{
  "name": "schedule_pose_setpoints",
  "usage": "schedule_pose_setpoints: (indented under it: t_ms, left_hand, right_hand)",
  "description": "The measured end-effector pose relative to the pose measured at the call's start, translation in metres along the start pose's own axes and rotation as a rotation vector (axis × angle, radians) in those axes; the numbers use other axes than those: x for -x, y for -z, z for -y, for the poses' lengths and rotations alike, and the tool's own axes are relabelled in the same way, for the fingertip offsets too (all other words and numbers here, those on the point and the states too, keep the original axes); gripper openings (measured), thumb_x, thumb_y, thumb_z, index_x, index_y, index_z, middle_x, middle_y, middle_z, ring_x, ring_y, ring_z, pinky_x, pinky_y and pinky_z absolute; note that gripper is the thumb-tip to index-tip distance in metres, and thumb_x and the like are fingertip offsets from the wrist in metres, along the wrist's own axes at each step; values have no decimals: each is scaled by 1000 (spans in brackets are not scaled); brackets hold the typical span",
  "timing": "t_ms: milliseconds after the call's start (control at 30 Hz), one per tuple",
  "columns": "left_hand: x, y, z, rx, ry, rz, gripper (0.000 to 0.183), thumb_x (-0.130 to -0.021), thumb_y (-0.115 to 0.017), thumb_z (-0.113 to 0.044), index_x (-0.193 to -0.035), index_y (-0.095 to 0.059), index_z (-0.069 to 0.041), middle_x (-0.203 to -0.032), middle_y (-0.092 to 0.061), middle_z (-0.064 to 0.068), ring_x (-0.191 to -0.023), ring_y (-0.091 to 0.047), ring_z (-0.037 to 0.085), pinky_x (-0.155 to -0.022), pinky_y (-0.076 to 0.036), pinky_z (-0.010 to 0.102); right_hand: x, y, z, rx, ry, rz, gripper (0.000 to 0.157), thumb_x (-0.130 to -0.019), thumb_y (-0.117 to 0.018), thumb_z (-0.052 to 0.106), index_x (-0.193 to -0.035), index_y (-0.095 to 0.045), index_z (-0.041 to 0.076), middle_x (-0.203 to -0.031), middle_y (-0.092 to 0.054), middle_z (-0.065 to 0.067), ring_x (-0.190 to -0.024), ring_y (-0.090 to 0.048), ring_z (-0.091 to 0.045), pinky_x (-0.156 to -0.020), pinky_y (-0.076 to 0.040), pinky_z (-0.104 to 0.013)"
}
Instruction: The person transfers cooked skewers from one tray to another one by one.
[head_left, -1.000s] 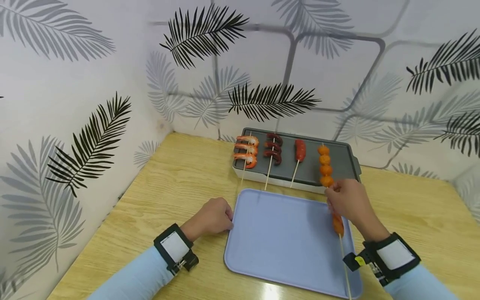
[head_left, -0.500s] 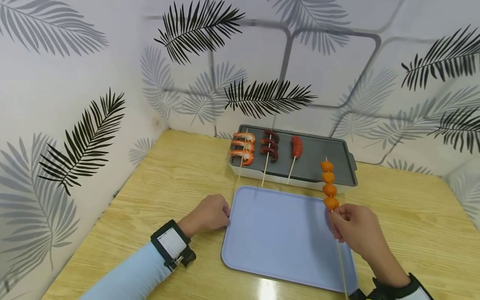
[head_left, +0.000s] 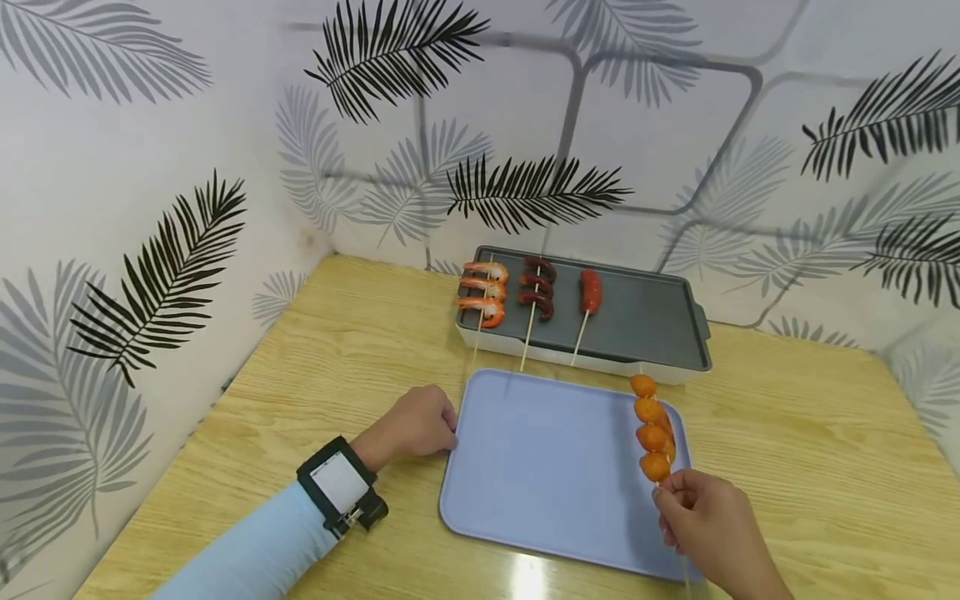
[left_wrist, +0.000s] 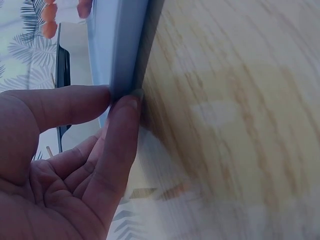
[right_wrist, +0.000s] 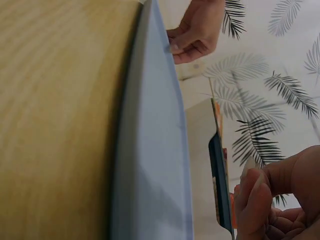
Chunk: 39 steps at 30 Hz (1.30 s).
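My right hand (head_left: 705, 521) pinches the stick of a skewer of orange balls (head_left: 649, 427) just below the lowest ball. This skewer is over the right side of a light blue tray (head_left: 551, 467). Partly hidden behind the balls, an orange-brown sausage skewer (head_left: 669, 433) lies along the tray's right edge. At the tray's left rim is my left hand (head_left: 420, 421); in the left wrist view its thumb and forefinger (left_wrist: 122, 120) pinch the rim. The right wrist view shows the right hand's curled fingers (right_wrist: 252, 200) beyond the tray.
Behind the tray stands a white grill with a dark grey plate (head_left: 645, 317). On it lie a shrimp skewer (head_left: 483, 292), a skewer of dark curled pieces (head_left: 536, 287) and a red sausage skewer (head_left: 590, 292). Leaf-patterned walls border the wooden table (head_left: 360, 333).
My right hand has lifted the orange-ball skewer off the grill's right side and drawn it back over the tray's right side. My left hand stays at the tray's left rim.
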<state>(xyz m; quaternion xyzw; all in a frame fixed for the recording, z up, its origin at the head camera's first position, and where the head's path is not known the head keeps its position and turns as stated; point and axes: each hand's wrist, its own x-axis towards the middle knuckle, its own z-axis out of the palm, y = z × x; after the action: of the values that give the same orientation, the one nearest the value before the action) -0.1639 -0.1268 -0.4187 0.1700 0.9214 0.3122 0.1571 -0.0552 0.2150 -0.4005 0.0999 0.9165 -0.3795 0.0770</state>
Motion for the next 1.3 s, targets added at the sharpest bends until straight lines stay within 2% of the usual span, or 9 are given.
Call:
schedule_pose_setpoints:
  t_ms: [200,500,733,1000,1300]
  left_hand:
    - [0,-1,0,-5,8,-7,30,-72,-69,0,-49,-55,-13,-43,-40,-10,-43,-36,8,-44,-25,23]
    - [-1,-1,0,7,10,-2,32,-73,-69,0,-49,-53,-14,-43,-40,-10,-43,-35,7,-44,-24,23]
    - [-1,-1,1,18,11,1,33,-73,-69,0,-49,-52,-14,-44,-38,-10,-43,-34,8,-44,-24,23]
    - [-1,-2,0,18,11,-5,30,-73,-70,-1,-51,-55,-13,-44,-42,-10,-44,-37,8,-45,-26,23]
    - [-1,-2,-2,12,37,6,24,-76,-71,-2,-55,-62,-10,-45,-46,-9,-45,-40,9,-45,-28,24]
  right_hand:
    - [1,-11,-4,74,21,-4,10,-88,-63,10,-84,-67,2,-61,-59,0,-52,-56,-14,-49,-48,-25]
    - [2,-15,-3,132,28,16,10,-86,-60,7,-80,-67,3,-61,-58,1,-51,-54,-13,-47,-45,-25]
    - [1,-16,-8,214,97,-24,11,-83,-60,6,-75,-66,5,-57,-56,3,-49,-51,-12,-45,-42,-24]
    - [-1,-21,-16,311,102,-35,10,-82,-65,7,-75,-68,2,-62,-56,1,-56,-48,-14,-51,-39,-26]
    - [-1,-22,-18,342,98,-27,15,-82,-62,7,-68,-64,5,-59,-53,1,-54,-46,-15,-49,-36,-27]
